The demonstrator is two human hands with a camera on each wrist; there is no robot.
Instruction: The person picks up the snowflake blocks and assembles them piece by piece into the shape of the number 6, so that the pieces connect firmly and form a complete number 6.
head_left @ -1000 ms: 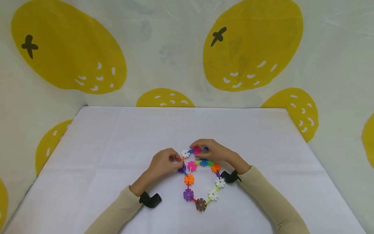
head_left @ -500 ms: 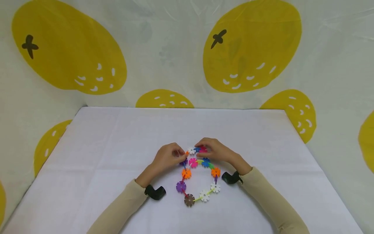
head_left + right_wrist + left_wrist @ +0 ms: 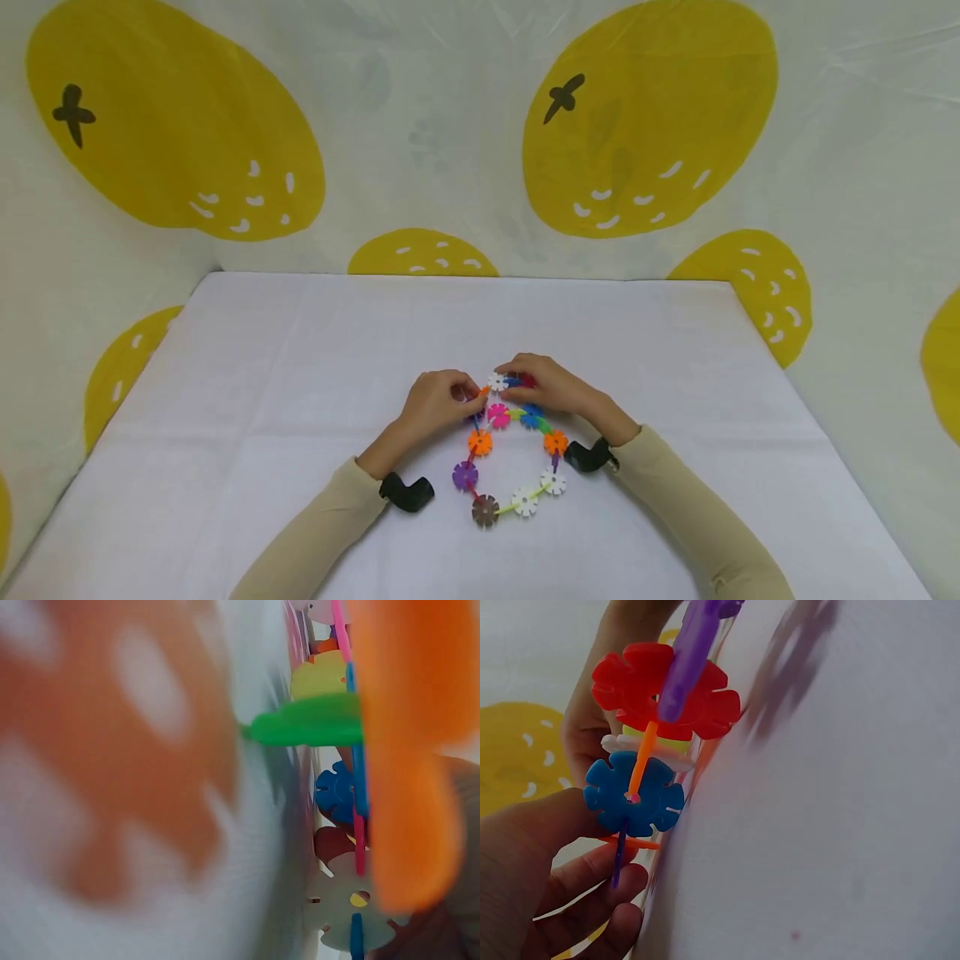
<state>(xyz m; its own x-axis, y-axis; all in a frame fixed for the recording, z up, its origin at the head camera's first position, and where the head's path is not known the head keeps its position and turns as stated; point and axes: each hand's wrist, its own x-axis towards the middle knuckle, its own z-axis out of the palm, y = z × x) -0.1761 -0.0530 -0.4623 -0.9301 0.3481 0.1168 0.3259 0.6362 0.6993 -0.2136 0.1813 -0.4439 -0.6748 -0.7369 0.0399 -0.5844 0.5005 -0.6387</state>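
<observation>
A looped chain of colourful notched plastic discs lies on the white table. It runs from a brown disc [image 3: 485, 511] through a purple disc [image 3: 465, 476] and an orange disc [image 3: 480, 442] up to my hands. My left hand [image 3: 442, 402] pinches the chain at its upper left, largely covering a dark purple disc. In the left wrist view, its thumb and fingers are at a blue disc [image 3: 634, 793], below a red disc [image 3: 656, 688]. My right hand [image 3: 551, 386] pinches a reddish disc [image 3: 527, 381] at the upper right, beside a white disc [image 3: 497, 382].
Inside my right arm, the loop continues with a pink disc [image 3: 498, 415], a blue disc [image 3: 532, 416] and two white discs. A black camera mount [image 3: 407, 492] sits on my left wrist, another [image 3: 589, 456] on my right. Fruit-patterned cloth [image 3: 427, 150] hangs behind the table [image 3: 337, 333].
The loop's lower end has swung left, and the white disc at the top has shifted right and slightly away. My left hand has moved right and slightly away; the right hand stays nearly in place.
</observation>
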